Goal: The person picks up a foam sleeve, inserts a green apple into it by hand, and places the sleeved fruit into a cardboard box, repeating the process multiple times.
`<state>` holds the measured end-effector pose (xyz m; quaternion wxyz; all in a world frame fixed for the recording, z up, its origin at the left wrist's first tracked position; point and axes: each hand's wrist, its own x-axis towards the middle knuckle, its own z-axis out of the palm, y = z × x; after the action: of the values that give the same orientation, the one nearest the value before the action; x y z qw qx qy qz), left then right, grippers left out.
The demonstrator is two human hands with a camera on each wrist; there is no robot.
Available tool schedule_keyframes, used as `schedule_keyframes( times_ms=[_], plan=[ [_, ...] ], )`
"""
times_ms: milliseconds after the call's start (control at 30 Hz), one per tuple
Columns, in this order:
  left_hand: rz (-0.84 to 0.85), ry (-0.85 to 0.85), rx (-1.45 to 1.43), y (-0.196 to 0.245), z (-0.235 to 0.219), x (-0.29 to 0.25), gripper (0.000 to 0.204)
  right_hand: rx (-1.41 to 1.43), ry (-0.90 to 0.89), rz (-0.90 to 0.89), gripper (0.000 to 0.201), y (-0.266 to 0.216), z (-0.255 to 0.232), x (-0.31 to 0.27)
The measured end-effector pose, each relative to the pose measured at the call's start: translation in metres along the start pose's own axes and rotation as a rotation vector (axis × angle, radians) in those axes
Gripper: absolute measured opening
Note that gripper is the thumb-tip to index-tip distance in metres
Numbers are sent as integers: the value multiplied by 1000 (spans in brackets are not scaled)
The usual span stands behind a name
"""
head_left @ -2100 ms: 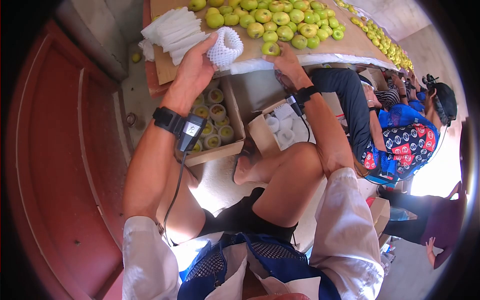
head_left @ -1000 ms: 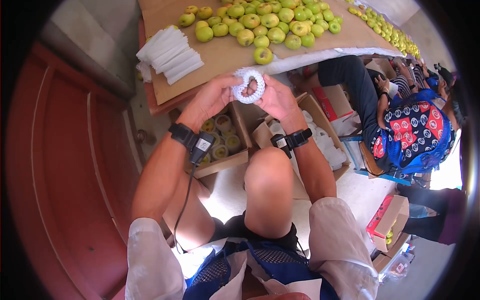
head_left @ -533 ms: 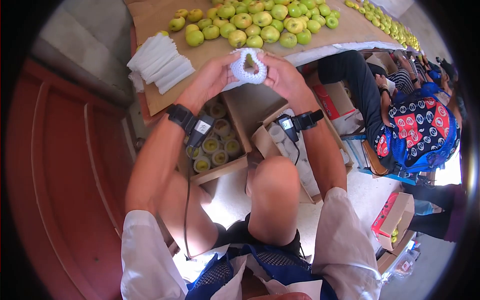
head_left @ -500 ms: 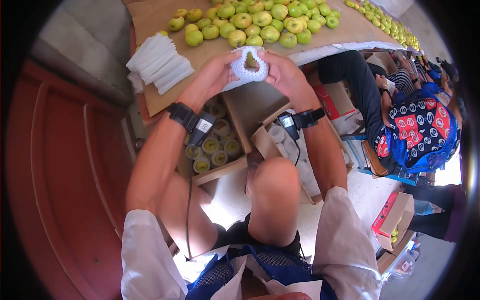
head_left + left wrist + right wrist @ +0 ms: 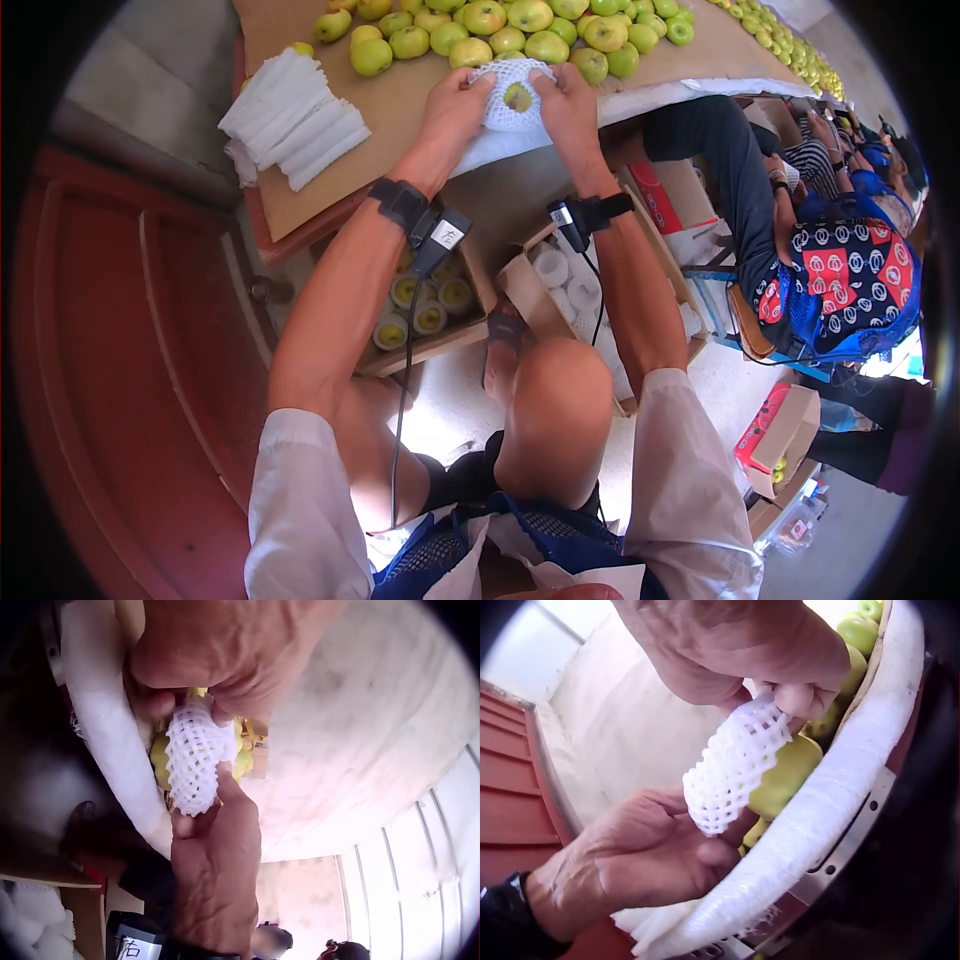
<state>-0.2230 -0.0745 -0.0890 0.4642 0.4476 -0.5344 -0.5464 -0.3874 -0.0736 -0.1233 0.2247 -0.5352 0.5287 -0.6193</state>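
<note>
Both hands hold a white foam fruit net (image 5: 503, 115) at the table's front edge. A yellow-green apple (image 5: 518, 97) shows through the net's opening in the head view. My left hand (image 5: 458, 112) pinches the net's left side with thumb and fingers, and my right hand (image 5: 570, 110) pinches the opposite side. In the left wrist view, the net's white mesh (image 5: 193, 757) stretches between the two hands. From the right wrist, the mesh (image 5: 731, 769) looks bulged, with loose apples (image 5: 787, 776) behind it.
Many loose apples (image 5: 480, 20) cover the cardboard-topped table (image 5: 420, 95). A stack of flat foam nets (image 5: 293, 120) lies left. Below stand a carton of netted apples (image 5: 440, 345) and a carton of white nets (image 5: 515, 285). A seated person (image 5: 850, 270) is at right.
The net was in the left hand while the right touched an apple on the table; then both hands stretched it into an open ring. Now it has moved forward and an apple sits within it.
</note>
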Motion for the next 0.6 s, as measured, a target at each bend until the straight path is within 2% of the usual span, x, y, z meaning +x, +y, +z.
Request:
schedule_keyframes(
  times_ms=[33,133,200,400,600],
  plan=[
    [12,35,78,-5,1,5,26,-161,40,-51,36,-4,1,-2],
    [27,115,238,-13,1,12,29,-288,41,14,38,-17,1,-13],
    [10,129,237,-10,3,6,28,-246,27,41,38,-12,4,-12],
    [19,106,110,14,1,-19,26,-153,69,55,40,-47,-3,-27],
    [86,86,-203,59,-1,-68,24,120,70,64,30,-104,-11,-42]
  ],
)
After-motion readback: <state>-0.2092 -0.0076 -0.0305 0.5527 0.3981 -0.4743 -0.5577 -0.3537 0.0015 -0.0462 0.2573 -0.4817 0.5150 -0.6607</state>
